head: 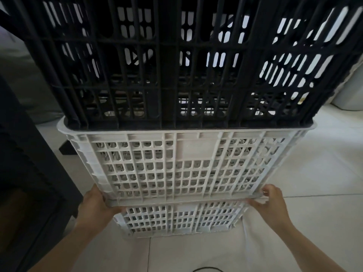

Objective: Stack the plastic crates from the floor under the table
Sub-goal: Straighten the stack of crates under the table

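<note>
A stack of three slotted plastic crates stands on the floor in front of me. The bottom white crate (176,220) sits on the tiles. A second white crate (182,165) is nested in it, and a black crate (176,61) is nested on top. My left hand (96,205) grips the bottom crate's rim at its left corner. At the right corner of the same rim, my right hand (272,201) is closed on it, thumb on top.
A dark table leg and frame (35,173) stand close on the left, touching distance from the stack. White floor tiles (314,173) spread to the right. A pale container (349,95) sits at the far right. A black cable (204,269) lies near the bottom edge.
</note>
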`<state>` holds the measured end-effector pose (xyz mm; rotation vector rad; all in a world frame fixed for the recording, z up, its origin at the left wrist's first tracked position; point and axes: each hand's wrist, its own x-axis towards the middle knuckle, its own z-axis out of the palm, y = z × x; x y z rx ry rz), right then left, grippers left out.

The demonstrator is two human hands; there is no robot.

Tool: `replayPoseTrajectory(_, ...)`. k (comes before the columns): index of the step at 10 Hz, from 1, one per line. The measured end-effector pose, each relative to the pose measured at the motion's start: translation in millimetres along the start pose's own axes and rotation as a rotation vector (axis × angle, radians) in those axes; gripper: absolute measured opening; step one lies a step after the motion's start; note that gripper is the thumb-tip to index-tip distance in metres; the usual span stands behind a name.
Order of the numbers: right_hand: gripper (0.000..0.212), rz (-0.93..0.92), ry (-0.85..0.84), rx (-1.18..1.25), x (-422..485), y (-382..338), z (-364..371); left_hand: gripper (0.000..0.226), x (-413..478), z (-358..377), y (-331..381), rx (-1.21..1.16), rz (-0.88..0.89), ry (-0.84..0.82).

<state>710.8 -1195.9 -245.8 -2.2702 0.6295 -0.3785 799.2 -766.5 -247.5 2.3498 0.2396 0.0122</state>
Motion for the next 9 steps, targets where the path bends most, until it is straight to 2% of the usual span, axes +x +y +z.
replayPoseTrajectory(1,0.061,0.098,-0.061,0.089,-4.6,16.1,0.3,0.06,-0.7,-0.2,2.0,0.039,-0.05,-0.004)
replayPoseTrajectory(2,0.07,0.136,-0.042,0.103,-0.7,21.2,-7.4,0.065,0.2,-3.3,3.9,0.086,-0.047,-0.05)
replayPoseTrajectory(3,0.056,0.103,-0.153,0.187,4.5,-9.2,-20.7,0.068,-1.3,-6.9,8.3,0.031,-0.01,-0.064)
replayPoseTrajectory(4,0.058,0.141,-0.264,0.233,9.8,-23.3,-23.0,0.056,-2.7,-9.8,8.8,-0.134,0.008,-0.102)
replayPoseTrajectory(5,0.048,0.209,-0.273,0.283,8.7,-33.0,-22.3,0.055,-4.5,-13.7,3.6,-0.262,0.01,-0.169)
replayPoseTrajectory(6,0.038,0.325,-0.366,0.314,12.0,-49.0,-37.1,0.034,3.7,-37.6,4.7,-0.365,-0.017,-0.41)
replayPoseTrajectory(7,0.018,0.41,-0.366,0.284,20.0,-75.3,-72.9,0.039,16.8,-75.4,22.1,-0.279,0.161,-0.46)
replayPoseTrajectory(8,0.016,0.415,-0.309,0.303,26.7,-116.9,-119.7,0.037,14.3,-125.1,65.3,-0.454,-0.032,-0.393)
replayPoseTrajectory(9,0.032,0.44,-0.348,0.298,25.9,-165.9,-168.9,0.034,7.2,-169.5,118.7,-0.392,-0.02,-0.324)
